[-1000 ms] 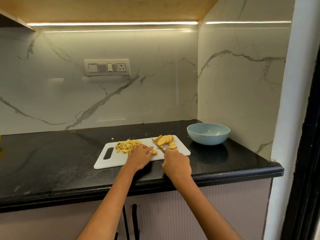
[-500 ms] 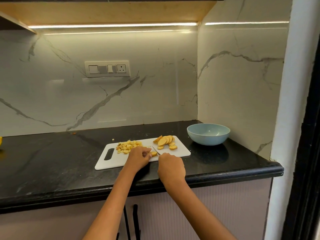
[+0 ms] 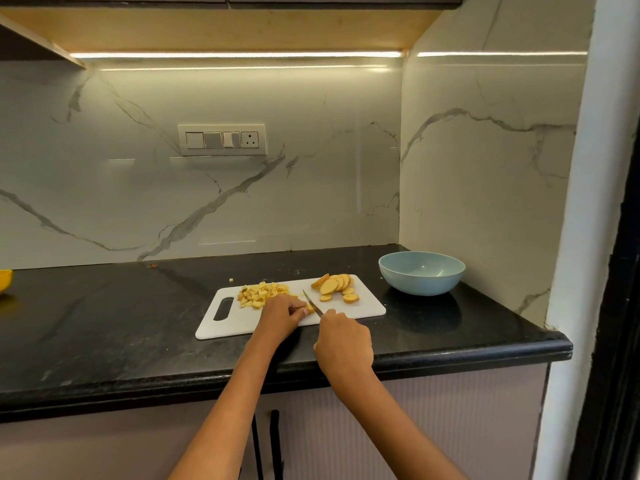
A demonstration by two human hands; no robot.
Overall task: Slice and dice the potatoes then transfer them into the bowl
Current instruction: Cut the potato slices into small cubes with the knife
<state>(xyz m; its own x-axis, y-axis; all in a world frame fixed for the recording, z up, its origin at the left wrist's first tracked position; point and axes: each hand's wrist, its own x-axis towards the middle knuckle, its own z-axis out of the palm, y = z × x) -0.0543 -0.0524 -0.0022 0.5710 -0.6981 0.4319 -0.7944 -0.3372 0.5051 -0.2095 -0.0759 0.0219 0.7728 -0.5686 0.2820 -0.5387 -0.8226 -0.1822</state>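
Right hand (image 3: 344, 344) grips the knife (image 3: 312, 302), blade angled over a potato piece (image 3: 309, 309) pinched by the left hand (image 3: 281, 315) on the cutting board (image 3: 239, 323) (diced pile (image 3: 260, 294) behind, slices (image 3: 336, 286) toward the bowl (image 3: 421, 273)).

A small potato piece (image 3: 309, 309) lies on the white cutting board (image 3: 235, 323), pinned under the left hand's (image 3: 280, 315) fingertips. The right hand (image 3: 343, 348) grips a knife (image 3: 312, 302), its blade tip-up just right of that piece. Diced potato (image 3: 261, 294) is heaped just beyond the left hand; round potato slices (image 3: 337, 287) fan out beyond the right hand. The pale blue bowl (image 3: 421, 273) stands upright, farther right.
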